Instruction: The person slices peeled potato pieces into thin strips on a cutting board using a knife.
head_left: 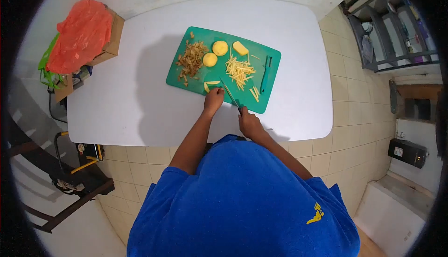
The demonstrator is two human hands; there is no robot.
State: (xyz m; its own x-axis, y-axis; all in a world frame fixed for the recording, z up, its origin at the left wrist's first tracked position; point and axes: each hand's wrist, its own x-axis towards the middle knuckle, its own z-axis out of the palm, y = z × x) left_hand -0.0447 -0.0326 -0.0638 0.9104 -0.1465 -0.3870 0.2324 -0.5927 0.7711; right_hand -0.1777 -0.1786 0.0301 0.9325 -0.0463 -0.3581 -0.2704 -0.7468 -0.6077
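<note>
A green cutting board (179,77) lies on the white table before me. My right hand (250,123) grips the dark handle of a kitchen knife (231,96), its blade pointing up and left across the board's near edge. Close to the blade, my left hand (214,99) rests with curled fingers on the board; what they press on is hidden. Just beyond it lie a few potato slices (213,83). Thin potato sticks (240,71) are heaped mid-board. Peeled potatoes (220,48) and a cut potato piece (240,48) sit behind, with brown peelings (192,58) at left.
A green peeler (265,76) lies along the board's right side. On the table's left end, a red plastic bag (81,35) covers part of a cardboard box (115,35). The white table (298,47) meets the wall behind. A grey shelf rack (392,28) stands at right.
</note>
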